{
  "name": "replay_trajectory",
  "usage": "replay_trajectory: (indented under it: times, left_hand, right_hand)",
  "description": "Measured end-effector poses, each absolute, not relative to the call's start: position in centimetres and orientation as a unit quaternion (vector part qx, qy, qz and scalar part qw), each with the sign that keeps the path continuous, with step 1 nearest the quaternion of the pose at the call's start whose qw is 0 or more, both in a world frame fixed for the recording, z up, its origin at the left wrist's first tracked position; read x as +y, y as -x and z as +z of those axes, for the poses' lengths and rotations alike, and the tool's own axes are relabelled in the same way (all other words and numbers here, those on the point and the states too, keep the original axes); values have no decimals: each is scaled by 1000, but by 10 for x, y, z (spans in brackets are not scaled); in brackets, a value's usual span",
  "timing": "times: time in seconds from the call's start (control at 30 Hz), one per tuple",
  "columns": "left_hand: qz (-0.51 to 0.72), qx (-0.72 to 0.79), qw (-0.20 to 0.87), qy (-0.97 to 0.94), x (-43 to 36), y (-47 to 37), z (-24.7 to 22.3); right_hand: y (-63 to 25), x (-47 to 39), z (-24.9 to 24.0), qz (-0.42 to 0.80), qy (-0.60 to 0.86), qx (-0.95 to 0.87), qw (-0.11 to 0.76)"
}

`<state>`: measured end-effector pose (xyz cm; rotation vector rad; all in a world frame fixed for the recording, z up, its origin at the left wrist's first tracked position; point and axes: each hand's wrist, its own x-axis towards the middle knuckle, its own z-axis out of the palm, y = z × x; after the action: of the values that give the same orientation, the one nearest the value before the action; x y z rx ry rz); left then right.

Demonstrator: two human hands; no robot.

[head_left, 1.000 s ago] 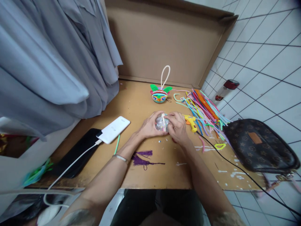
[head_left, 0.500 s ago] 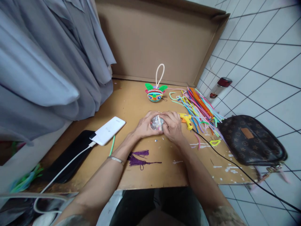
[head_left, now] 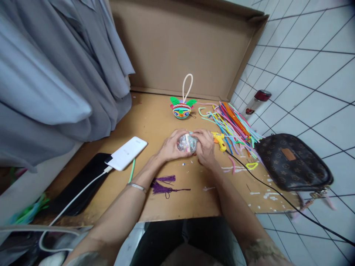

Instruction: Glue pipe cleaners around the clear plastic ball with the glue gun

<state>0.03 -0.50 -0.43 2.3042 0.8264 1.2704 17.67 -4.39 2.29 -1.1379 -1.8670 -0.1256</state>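
A clear, rounded ball-like piece [head_left: 186, 144] with a pale strip across it and bits of colour inside is between my hands at the middle of the table. My left hand [head_left: 172, 146] wraps round its left side. On the upper right of it, my right hand [head_left: 204, 145] presses with bent fingers. Just right of that hand lies a yellow hot glue gun [head_left: 219, 140], partly covered by it. Purple tassels [head_left: 163, 185] lie nearer to me. Behind the hands stands a colourful animal-head ornament [head_left: 181, 110] with green ears and a white loop.
Many coloured pipe cleaners [head_left: 233, 123] spread at the right back. A brown patterned pouch [head_left: 292, 160] and a red-lidded bottle [head_left: 257, 101] sit at the right. The glue gun's black cord crosses rightward. A white power bank [head_left: 127, 153] with a cable lies left, beside grey hanging cloth [head_left: 69, 70].
My right-hand fingers have drawn slightly to the right, so more of the clear ball shows. The left hand keeps its hold. The whole view has shifted a little.
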Motion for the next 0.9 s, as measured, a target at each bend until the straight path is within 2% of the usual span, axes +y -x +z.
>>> replay_trajectory:
  times: [0.1,0.33,0.6,0.73,0.9]
  left_hand:
    - [446,307,196,-818,-6,0,-3]
    - [455,291,201,-817,-6,0,-4]
    - [447,314,205,-812,-6,0,-4]
    - [444,338,213,-802,-8,-1,-2]
    - [445,345,204,-801,-11,-1,-1]
  right_hand:
    - [-178,-42,21,-57,470,-743,473]
    - [-175,-44,18,-95,458,-770,433]
    - [-172,-45,15,-94,456,-772,433]
    - [-173,-48,18,-94,501,-757,409]
    - [-194,-23,43,-104,610,-657,430]
